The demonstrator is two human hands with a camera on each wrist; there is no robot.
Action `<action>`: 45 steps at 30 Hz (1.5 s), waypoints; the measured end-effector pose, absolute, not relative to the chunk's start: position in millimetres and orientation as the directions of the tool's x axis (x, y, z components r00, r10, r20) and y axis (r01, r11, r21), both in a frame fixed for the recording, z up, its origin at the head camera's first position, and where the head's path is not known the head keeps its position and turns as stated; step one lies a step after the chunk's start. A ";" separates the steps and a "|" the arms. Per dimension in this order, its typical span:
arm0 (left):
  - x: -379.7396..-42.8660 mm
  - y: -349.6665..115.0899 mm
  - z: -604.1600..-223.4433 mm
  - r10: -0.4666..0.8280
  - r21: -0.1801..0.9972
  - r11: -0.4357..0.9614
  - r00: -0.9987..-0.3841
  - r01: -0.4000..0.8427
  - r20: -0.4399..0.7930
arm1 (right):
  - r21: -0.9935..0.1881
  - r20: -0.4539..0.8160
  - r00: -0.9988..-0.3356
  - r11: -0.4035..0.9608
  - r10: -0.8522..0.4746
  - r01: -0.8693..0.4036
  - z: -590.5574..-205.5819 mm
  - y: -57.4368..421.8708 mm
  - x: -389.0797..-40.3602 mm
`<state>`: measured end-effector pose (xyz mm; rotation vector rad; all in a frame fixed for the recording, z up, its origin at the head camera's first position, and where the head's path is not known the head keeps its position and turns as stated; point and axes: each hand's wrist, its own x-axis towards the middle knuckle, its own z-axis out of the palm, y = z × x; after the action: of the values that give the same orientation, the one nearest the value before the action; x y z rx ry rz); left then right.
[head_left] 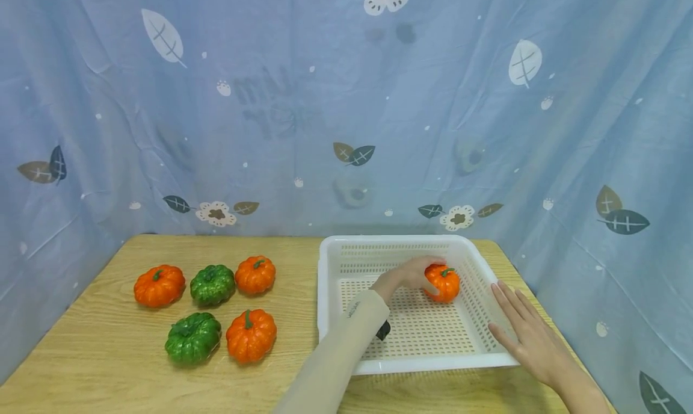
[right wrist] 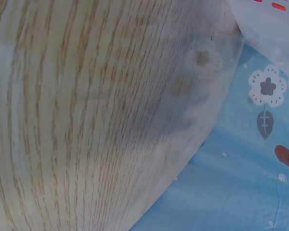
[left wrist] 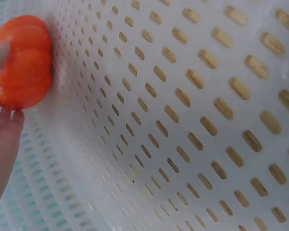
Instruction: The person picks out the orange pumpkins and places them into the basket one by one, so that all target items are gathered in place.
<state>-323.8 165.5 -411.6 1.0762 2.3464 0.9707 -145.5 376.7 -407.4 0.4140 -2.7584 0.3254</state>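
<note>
Inside the white slotted plastic basket (head_left: 433, 364), toward its far right, sits a small orange pumpkin (head_left: 447, 283) with a green stem. My left hand (head_left: 415, 274) reaches across the basket and grips this pumpkin from its left side. In the left wrist view the thumb and fingertips lie on opposite sides of the orange pumpkin (left wrist: 26, 65), close to the slotted wall. My right hand (head_left: 527, 336) is at the basket's right rim, fingers straight and holding nothing. Only its fingertips (right wrist: 288, 157) show in the right wrist view.
Left of the basket on the wooden table (head_left: 108, 354) lie three orange pumpkins, (head_left: 159, 286) one at the far left, and two green pumpkins (head_left: 194, 339). A blue patterned curtain (head_left: 292, 119) hangs behind and along the table's sides.
</note>
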 end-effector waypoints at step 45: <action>-317.4 103.2 -331.7 0.859 0.956 0.096 -0.509 0.278 0.062 | -0.167 0.372 -0.892 0.927 -0.257 -0.336 -404.9 374.5 -140.9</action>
<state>-317.4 103.2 -331.7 1.1112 1.8501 1.4268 -140.9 374.5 -404.9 0.4350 -2.7383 0.3241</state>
